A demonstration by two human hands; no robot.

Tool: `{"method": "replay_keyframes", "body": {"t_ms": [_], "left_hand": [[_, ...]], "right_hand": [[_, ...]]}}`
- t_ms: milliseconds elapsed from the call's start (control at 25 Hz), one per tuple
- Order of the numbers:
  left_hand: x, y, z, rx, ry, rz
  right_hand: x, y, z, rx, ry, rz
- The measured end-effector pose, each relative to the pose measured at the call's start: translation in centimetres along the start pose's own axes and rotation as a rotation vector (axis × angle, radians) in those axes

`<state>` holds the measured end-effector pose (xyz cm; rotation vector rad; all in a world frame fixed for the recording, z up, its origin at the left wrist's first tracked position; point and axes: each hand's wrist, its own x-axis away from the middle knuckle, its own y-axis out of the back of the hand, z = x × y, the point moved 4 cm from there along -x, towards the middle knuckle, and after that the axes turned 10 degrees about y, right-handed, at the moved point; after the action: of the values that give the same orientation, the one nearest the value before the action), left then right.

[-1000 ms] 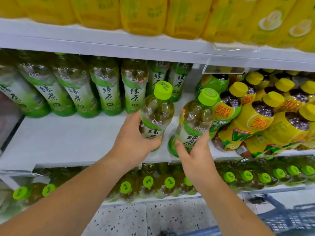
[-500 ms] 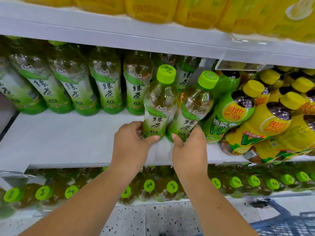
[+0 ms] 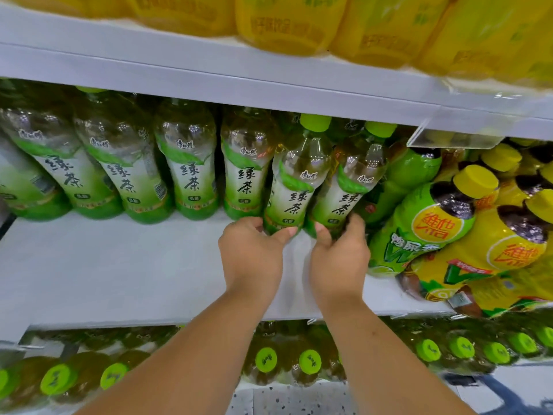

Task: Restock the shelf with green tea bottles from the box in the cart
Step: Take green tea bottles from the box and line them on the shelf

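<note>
My left hand [image 3: 251, 259] grips the base of a green tea bottle [image 3: 296, 181] with a green cap. My right hand [image 3: 339, 260] grips the base of a second green tea bottle [image 3: 350, 187] right beside it. Both bottles stand upright on the white middle shelf [image 3: 119, 271], just in front of the row of green tea bottles [image 3: 191, 163] lined along the back. The box and cart interior are out of view.
Yellow and green bottles [image 3: 466, 229] lean in a pile at the shelf's right. Yellow bottles [image 3: 287, 22] fill the shelf above; a clear price holder [image 3: 457, 136] hangs from its edge. Green-capped bottles [image 3: 266, 359] sit below. A blue cart edge [image 3: 508, 396] shows at bottom right.
Both hands have pushed the two bottles further back on the shelf and brought them upright, side by side, close to the back row.
</note>
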<state>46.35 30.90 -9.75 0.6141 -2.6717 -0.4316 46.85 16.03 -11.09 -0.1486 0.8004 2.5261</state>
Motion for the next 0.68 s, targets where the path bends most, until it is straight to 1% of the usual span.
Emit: {"method": "replay_keyframes", "body": {"t_ms": [240,440,680], "left_hand": [[-0.9,-1.2,0.2,0.017,0.114,-0.035],[-1.5,-1.8,-0.2,-0.015,0.114,-0.015],[-1.0,-1.3,0.9,0.107,0.125,-0.040]], "right_hand": [[-1.0,-1.5,-1.2,-0.004,0.036,-0.040],[-0.5,-2.2,-1.5,-0.023,0.046,-0.063],[-0.5,-2.2,-2.0,-0.059,0.022,-0.097]]}}
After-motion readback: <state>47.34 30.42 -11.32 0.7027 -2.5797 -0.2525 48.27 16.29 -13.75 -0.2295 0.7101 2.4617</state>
